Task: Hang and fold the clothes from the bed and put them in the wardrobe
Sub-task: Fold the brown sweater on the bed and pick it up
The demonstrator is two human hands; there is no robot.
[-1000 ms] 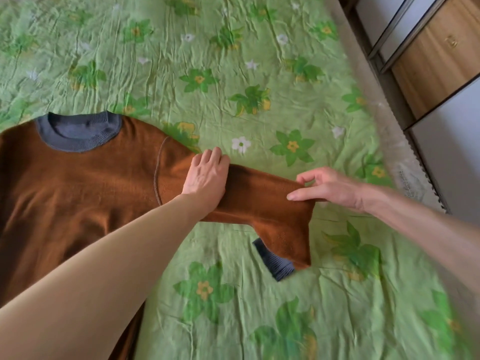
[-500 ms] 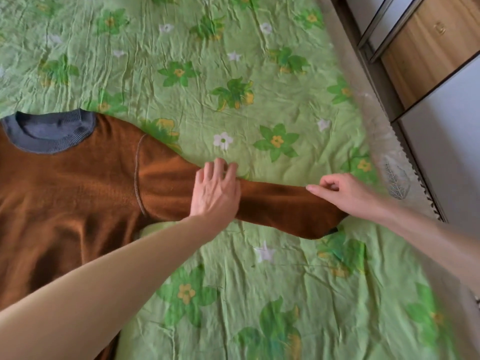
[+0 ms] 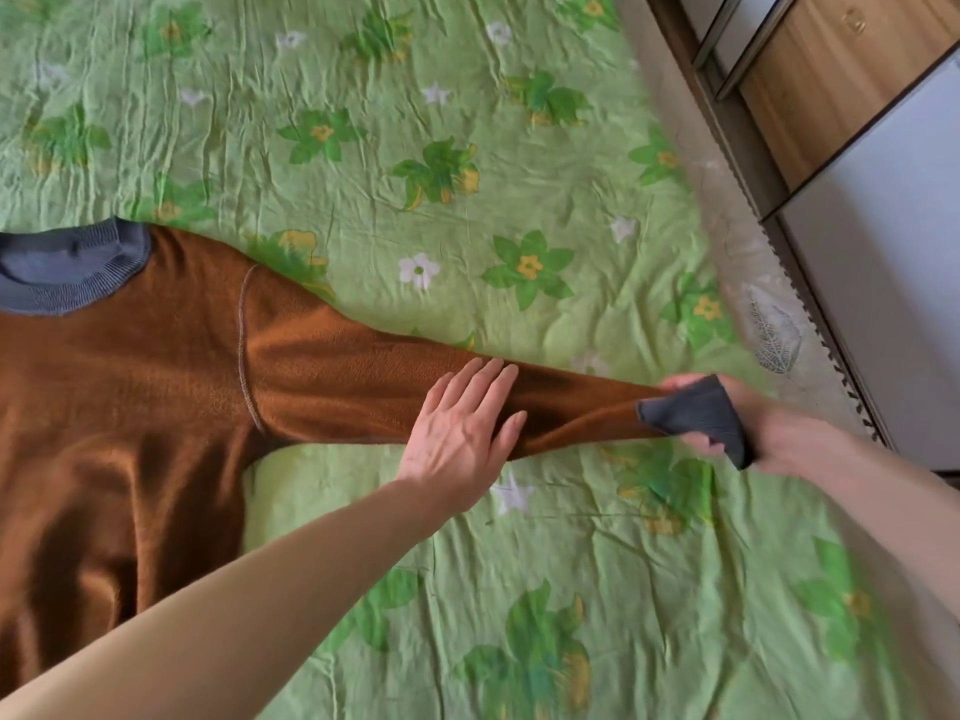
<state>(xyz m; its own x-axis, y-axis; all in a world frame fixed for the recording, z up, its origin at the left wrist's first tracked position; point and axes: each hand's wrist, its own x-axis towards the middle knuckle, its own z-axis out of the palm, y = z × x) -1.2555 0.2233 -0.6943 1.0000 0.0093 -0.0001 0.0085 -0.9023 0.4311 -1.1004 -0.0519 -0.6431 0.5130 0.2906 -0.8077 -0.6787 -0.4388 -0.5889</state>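
A brown sweater (image 3: 145,397) with a grey ribbed collar (image 3: 67,272) lies flat on the green flowered bed sheet (image 3: 467,148); its body runs off the left edge. One sleeve (image 3: 353,387) stretches out to the right. My left hand (image 3: 462,433) lies flat on the middle of that sleeve, fingers straight. My right hand (image 3: 748,423) grips the sleeve's grey cuff (image 3: 696,413) and holds it pulled taut near the bed's right side.
The bed's right edge (image 3: 769,324) has a pale patterned trim. Beyond it stands a wardrobe with wooden (image 3: 841,80) and white (image 3: 893,283) panels. Bare wrinkled sheet lies above and below the sleeve.
The folded sleeve has been pulled out straight to the right. My right hand moved right and now holds the grey cuff. My left hand slid along the sleeve, staying flat.
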